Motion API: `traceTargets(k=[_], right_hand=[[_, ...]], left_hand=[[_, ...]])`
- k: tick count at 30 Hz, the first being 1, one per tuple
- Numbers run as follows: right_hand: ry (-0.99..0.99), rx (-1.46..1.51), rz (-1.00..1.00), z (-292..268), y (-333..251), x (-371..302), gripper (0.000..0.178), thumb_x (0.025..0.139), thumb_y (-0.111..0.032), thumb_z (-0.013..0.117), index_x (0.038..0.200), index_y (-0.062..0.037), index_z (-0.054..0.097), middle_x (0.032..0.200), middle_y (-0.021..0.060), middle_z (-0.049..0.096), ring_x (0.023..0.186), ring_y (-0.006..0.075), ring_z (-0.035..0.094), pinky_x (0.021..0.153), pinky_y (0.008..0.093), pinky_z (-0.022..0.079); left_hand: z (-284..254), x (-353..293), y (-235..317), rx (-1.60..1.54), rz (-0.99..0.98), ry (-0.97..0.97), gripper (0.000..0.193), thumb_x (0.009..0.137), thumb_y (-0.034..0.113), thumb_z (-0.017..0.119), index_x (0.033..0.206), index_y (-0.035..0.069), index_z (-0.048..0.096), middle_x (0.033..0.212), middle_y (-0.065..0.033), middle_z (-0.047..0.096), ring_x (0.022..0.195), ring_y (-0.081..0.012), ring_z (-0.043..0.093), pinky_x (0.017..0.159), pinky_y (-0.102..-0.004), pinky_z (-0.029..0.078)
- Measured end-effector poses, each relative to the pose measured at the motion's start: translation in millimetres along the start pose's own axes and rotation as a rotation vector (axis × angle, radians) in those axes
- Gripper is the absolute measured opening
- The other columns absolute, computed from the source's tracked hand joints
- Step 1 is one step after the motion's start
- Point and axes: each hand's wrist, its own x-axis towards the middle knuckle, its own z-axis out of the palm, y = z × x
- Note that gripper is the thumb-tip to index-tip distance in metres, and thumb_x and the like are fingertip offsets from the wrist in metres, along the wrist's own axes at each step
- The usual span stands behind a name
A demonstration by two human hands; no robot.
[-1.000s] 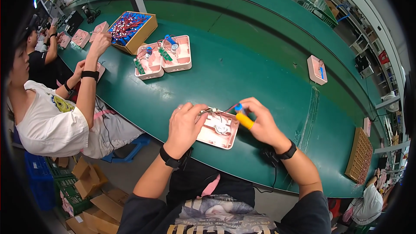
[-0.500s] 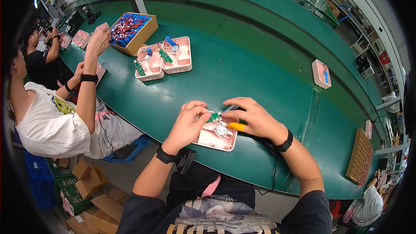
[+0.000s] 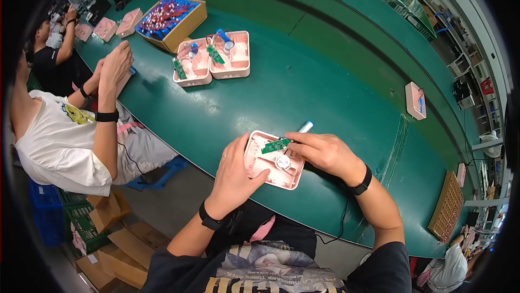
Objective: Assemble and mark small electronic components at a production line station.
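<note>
A pink plastic shell (image 3: 286, 183) lies near the front edge of the green bench. My left hand (image 3: 236, 172) grips its left side, fingers along the outer wall and thumb over the rim. Across the shell's far part sits a green circuit board (image 3: 274, 145). My right hand (image 3: 331, 156) pinches the board's right end, its fingers hiding that corner. Below the board, a round silver part (image 3: 283, 162) with a thin wire rests in the shell. A pale cylinder with a bluish end (image 3: 306, 126) sticks out beyond my right fingers; its near end is hidden.
Two pink shells (image 3: 246, 71) with boards and wires stand farther left, beside a carton (image 3: 187, 24) of blue wired cells. Another shell (image 3: 416, 100) is at far right, near a compartment tray (image 3: 447, 206). Co-workers sit at left, one's hand (image 3: 116, 65) raised over the bench.
My left hand has shifted from the board to the shell's left side. My right fingers have closed on the board's end. The yellow-handled thing by my right hand no longer shows.
</note>
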Motion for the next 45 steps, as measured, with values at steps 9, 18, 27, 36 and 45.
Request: traceTargets(k=[9,18,27,36,45], right_hand=[[-0.004,-0.170,0.045,-15.6,-15.7,-16.0,0.030,0.081,-0.003,0.085,0.110,-0.0022,0.078,0.128,0.0149,0.077,0.093,0.0284,0.080,0.074,0.0366,0.066],[0.139,0.006,0.322,-6.3,-24.6,-27.6,0.024,0.082,0.000,0.087,0.104,-0.0029,0.079,0.128,0.0142,0.077,0.104,0.0330,0.079,0.085,0.0377,0.065],[-0.052,0.211,0.422,-9.7,-40.3,-1.9,0.020,0.086,-0.002,0.086,0.104,-0.0021,0.078,0.139,0.0122,0.072,0.135,0.0377,0.063,0.109,0.0460,0.055],[-0.047,0.140,0.506,0.7,-54.1,1.0,0.021,0.084,-0.002,0.085,0.104,-0.0023,0.079,0.138,0.0135,0.070,0.132,0.0371,0.064,0.107,0.0455,0.055],[-0.143,-0.082,0.439,-0.6,-57.6,5.6,0.022,0.082,0.000,0.080,0.104,-0.0012,0.079,0.126,0.0146,0.071,0.120,0.0369,0.067,0.101,0.0451,0.058]], left_hand=[[4.6,-5.1,-5.3,0.160,0.089,-0.076,0.061,0.089,0.014,0.073,0.147,0.000,0.061,0.133,-0.0167,0.060,0.129,-0.0395,0.057,0.122,-0.0632,0.037],[12.3,5.6,-7.5,0.067,0.113,-0.164,0.058,0.090,0.015,0.074,0.146,0.006,0.065,0.128,-0.0142,0.064,0.129,-0.0364,0.058,0.127,-0.0677,0.027],[6.6,13.4,-6.5,-0.028,0.099,-0.212,0.047,0.085,0.017,0.084,0.131,0.010,0.074,0.117,-0.0087,0.077,0.116,-0.0298,0.071,0.129,-0.0619,0.030],[2.1,18.7,-2.0,-0.025,0.179,-0.222,0.040,0.087,0.014,0.084,0.126,0.010,0.074,0.119,-0.0106,0.078,0.103,-0.0304,0.076,0.118,-0.0563,0.048],[-0.8,16.5,2.5,0.176,0.383,-0.164,0.016,0.088,0.010,0.084,0.103,0.006,0.080,0.121,-0.0088,0.078,0.095,-0.0259,0.078,0.087,-0.0387,0.065]])
